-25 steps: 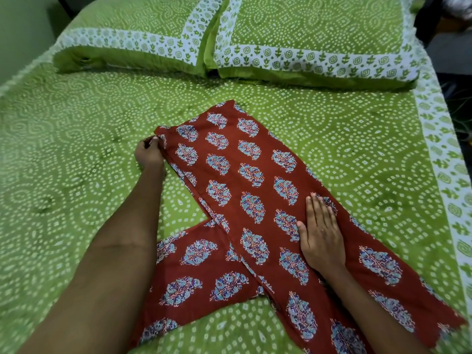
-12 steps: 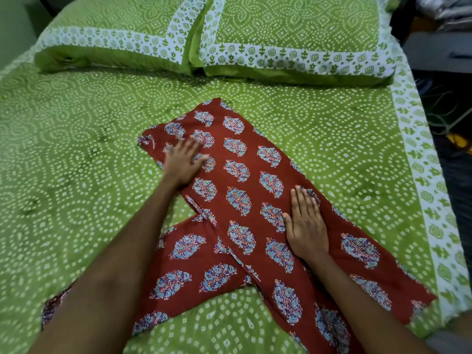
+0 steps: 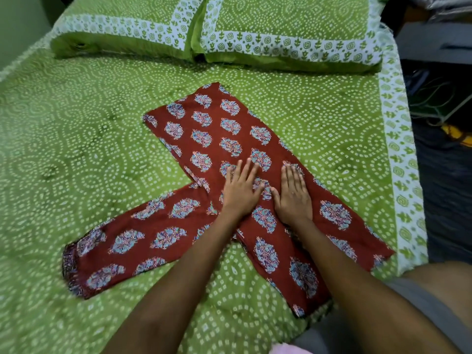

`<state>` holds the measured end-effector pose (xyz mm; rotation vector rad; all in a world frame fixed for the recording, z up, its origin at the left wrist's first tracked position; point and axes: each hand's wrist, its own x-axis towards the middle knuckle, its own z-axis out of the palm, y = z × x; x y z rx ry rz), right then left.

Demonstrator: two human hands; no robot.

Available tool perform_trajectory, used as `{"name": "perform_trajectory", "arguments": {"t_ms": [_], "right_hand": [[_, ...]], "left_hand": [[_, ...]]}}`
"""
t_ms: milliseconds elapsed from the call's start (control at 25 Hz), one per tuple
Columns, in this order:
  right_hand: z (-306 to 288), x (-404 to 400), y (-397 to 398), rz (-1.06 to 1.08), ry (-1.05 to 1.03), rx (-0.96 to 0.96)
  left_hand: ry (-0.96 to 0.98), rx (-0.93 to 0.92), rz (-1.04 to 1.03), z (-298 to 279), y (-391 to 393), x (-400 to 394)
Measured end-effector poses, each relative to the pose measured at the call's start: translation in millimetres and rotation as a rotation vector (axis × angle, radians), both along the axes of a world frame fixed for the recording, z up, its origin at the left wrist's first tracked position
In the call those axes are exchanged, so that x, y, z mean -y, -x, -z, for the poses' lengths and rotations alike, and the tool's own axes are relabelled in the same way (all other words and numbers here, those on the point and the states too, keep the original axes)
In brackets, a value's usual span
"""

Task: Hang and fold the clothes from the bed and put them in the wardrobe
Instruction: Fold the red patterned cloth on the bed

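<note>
Since a moment ago the left hand (image 3: 241, 191) has slid from the far corner of the red printed trousers (image 3: 229, 139) to the middle, and now lies flat just beside the right hand (image 3: 293, 194). Both hands press the cloth with straight fingers, thumbs nearly touching, gripping nothing. One trouser leg runs from far left to near right, the other branches off to the near left, all spread on the green bed (image 3: 76, 149). Two pillows (image 3: 281, 26) lie at the far end.

Both forearms are bare, with no sleeves, rings or bracelets on the left hand (image 3: 240, 191) or right hand (image 3: 293, 198). Grey clothing (image 3: 421, 307) covers the torso at lower right.
</note>
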<state>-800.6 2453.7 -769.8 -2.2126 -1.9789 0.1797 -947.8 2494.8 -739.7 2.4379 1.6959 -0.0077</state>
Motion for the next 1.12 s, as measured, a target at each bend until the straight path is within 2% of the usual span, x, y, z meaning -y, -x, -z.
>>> {"name": "perform_trajectory", "arguments": {"t_ms": [200, 360, 640, 760, 880, 920, 1000, 1120], "right_hand": [[-4.8, 55.7, -32.0, 0.147, 0.037, 0.032], [-10.8, 76.9, -42.1, 0.153, 0.082, 0.053], [-11.6, 97.9, -49.6, 0.103, 0.046, 0.008], [-12.0, 98.3, -47.9, 0.098, 0.043, -0.006], [-18.1, 101.6, -43.2, 0.100, 0.075, -0.006], [-21.1, 102.6, -37.7, 0.094, 0.088, -0.028], [-26.5, 104.6, -21.0, 0.027, 0.098, -0.116], [-36.4, 110.7, 12.2, -0.244, 0.110, -0.207]], "left_hand": [[-0.056, -0.039, -0.176, 10.4, 73.4, 29.1], [-0.041, -0.019, -0.326, 11.5, 134.2, 72.8], [-0.036, -0.004, -0.877, -8.7, 260.3, 142.1], [0.032, 0.139, -1.225, -25.8, 282.4, 156.1], [-0.030, 0.108, -1.169, -37.2, 288.0, 153.9], [-0.034, 0.143, -1.136, -44.6, 286.4, 151.5], [-0.013, 0.348, -1.152, -52.9, 285.7, 144.6], [0.156, 0.878, -1.275, -63.8, 280.1, 140.1]]}}
